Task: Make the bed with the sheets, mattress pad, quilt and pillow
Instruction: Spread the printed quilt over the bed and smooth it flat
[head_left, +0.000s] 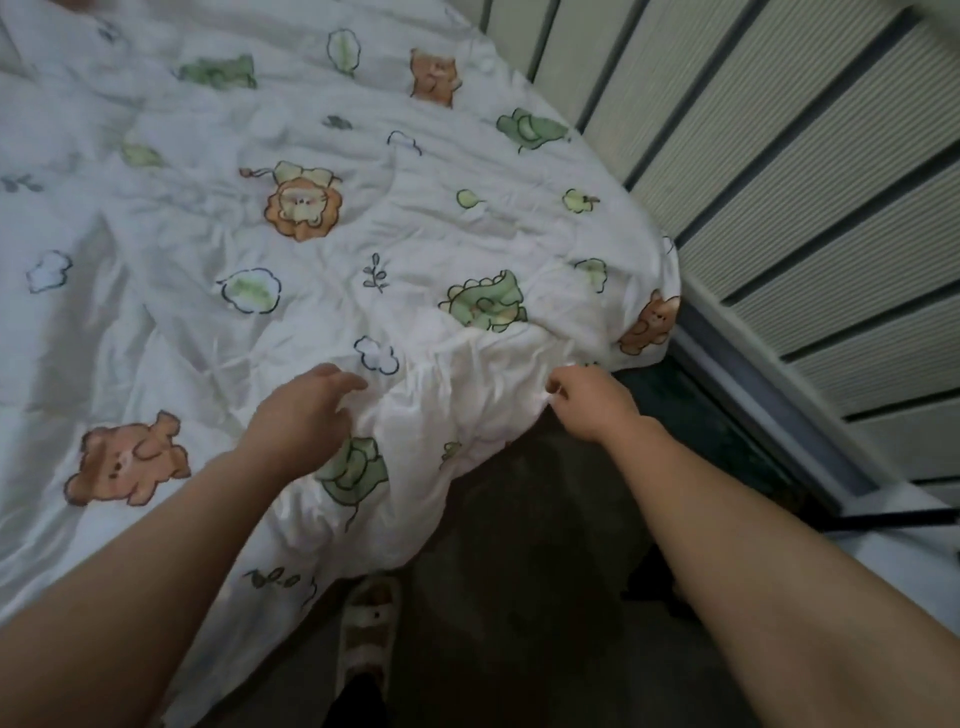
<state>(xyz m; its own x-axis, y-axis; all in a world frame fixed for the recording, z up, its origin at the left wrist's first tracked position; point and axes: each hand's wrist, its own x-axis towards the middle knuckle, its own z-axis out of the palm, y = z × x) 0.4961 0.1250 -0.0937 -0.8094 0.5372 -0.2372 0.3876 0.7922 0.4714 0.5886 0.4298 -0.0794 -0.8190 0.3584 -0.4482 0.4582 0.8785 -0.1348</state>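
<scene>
Inspection at the near edge of the bed: the quilt (322, 249) lies spread over the bed, and its bulk runs away from us and to the left of both hands. Its near hem hangs over the edge towards the dark floor (519, 545). The right hand (589, 400) is at the hem, just short of the near right corner of the bed, with fingers curled and pinching the fabric edge. The left hand (306, 410) rests on a raised fold further left along the same edge. Its fingers are bent onto the cloth, but blur prevents us from telling whether they clasp it. The stretch of hem between the two hands is bunched and slack. We judge that the next move depends on this stretch: the right hand is nearer the corner, where the quilt rounds over beside the ribbed wall panels (779, 208), so a pull towards us and to the right would draw it flat. The quilt is white and printed with bears, lions and green creatures. It is creased across most of its surface, with deeper folds near the hands. A slipper (369, 623) shows on the floor below the hem. No pillow, sheet or mattress pad can be identified.
</scene>
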